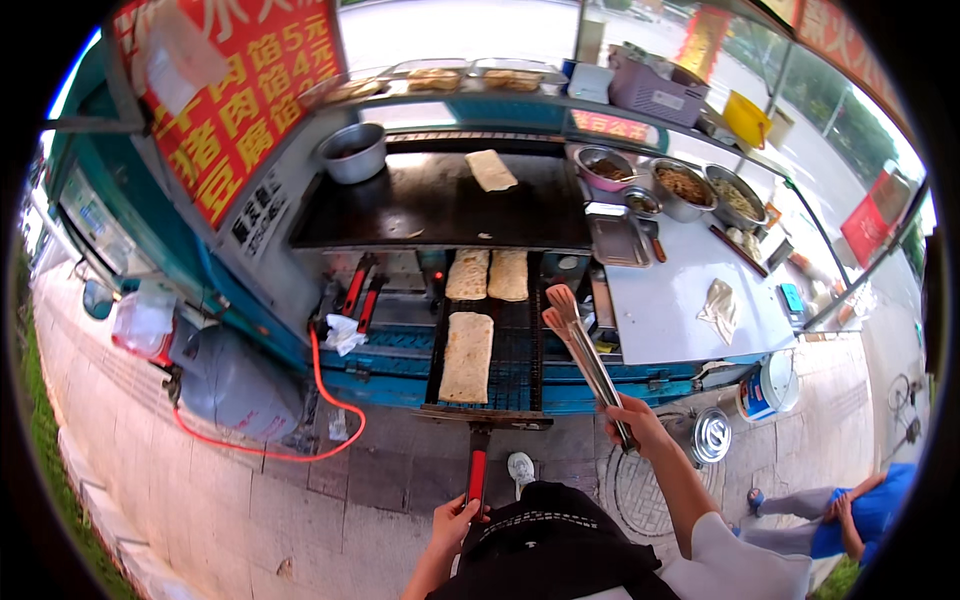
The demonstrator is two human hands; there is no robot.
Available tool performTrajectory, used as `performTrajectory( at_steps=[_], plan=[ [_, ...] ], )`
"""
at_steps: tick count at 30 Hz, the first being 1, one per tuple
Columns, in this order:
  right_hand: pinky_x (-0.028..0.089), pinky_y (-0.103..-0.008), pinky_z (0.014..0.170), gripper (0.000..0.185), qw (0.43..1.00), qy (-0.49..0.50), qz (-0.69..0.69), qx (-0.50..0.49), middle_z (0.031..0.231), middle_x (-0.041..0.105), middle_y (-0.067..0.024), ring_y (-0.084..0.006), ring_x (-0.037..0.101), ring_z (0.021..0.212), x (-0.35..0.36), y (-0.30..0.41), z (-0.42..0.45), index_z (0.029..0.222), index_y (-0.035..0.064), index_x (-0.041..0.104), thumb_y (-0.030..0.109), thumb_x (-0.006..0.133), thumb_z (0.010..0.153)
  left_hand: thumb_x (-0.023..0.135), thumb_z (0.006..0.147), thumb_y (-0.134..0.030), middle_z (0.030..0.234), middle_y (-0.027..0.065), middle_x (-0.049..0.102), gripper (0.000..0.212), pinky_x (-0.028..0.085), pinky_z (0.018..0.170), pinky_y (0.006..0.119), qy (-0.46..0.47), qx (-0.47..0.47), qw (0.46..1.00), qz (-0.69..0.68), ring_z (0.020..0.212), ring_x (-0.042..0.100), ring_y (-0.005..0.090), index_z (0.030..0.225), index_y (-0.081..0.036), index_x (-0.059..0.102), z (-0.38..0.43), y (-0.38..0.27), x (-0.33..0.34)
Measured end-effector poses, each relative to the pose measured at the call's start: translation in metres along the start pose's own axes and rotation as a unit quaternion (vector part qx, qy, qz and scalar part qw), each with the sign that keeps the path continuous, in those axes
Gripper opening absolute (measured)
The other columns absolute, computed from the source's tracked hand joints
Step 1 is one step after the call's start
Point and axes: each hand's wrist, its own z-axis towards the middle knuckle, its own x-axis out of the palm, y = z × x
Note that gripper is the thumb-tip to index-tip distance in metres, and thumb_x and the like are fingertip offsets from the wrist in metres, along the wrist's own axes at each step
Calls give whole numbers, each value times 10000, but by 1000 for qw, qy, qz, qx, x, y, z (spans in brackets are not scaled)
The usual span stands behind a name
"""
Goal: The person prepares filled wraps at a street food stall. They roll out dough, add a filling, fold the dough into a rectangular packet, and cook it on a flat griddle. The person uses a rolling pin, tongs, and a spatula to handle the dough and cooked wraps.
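Note:
My left hand (454,523) grips the red and black handle (477,469) of a wire grill tray (517,367), which is pulled partway out from under a black griddle (427,199). Three browned flatbreads lie on the tray: a near flatbread (466,358), a back left flatbread (468,276) and a back right flatbread (509,276). In my right hand (637,424) is a pair of metal tongs (589,360) with reddish-brown tips, held beside the tray and touching no bread. Another, paler flatbread (491,170) rests on the griddle.
A metal pot (354,154) stands at the griddle's left. Filling bowls (682,187) and a steel tray (619,234) sit at the right, near a cloth (720,309). A gas cylinder (240,386) with an orange hose (330,450) is on the left. Another person (840,514) is at lower right.

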Motion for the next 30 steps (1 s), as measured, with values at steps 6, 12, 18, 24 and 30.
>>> performTrajectory(
  at_steps=[6, 12, 18, 24, 30],
  plan=[
    [434, -233, 455, 456, 981, -139, -23, -136, 812, 541, 6, -69, 522, 578, -90, -18, 5, 1353, 57, 471, 89, 581, 911, 611, 917, -133, 867, 130, 676, 217, 553, 662, 309, -17, 9, 1000, -20, 704, 651, 191, 1051, 36, 634, 85, -31, 31],
    [501, -364, 577, 625, 932, -295, -158, -141, 1025, 611, -121, -201, 625, 708, -165, -22, 65, 1394, 37, 432, 193, 676, 840, 592, 929, -130, 865, 135, 670, 219, 561, 648, 302, -38, 4, 999, -22, 709, 645, 204, 1058, 46, 613, 194, -91, 65],
    [491, -477, 824, 718, 820, -330, -453, -116, 1171, 539, -216, -401, 595, 986, -162, 52, 194, 1403, 52, 359, 250, 669, 786, 591, 931, -137, 889, 135, 674, 197, 555, 601, 260, -56, 2, 997, -46, 718, 650, 190, 1037, 27, 616, 295, -144, 84],
    [512, -448, 810, 752, 792, -361, -491, -37, 1205, 500, -201, -371, 614, 984, -156, 103, 285, 1417, 34, 303, 259, 668, 799, 571, 941, -131, 920, 118, 676, 196, 562, 614, 256, -89, -43, 995, -17, 762, 672, 192, 1062, 17, 613, 349, -182, 103],
    [514, -446, 796, 834, 774, -362, -519, -19, 1201, 498, -200, -364, 615, 988, -162, 105, 308, 1444, 29, 248, 307, 687, 792, 555, 945, -106, 954, 127, 662, 218, 568, 643, 293, -8, -34, 999, -22, 798, 666, 216, 1098, 44, 594, 372, -190, 105]
  ],
)
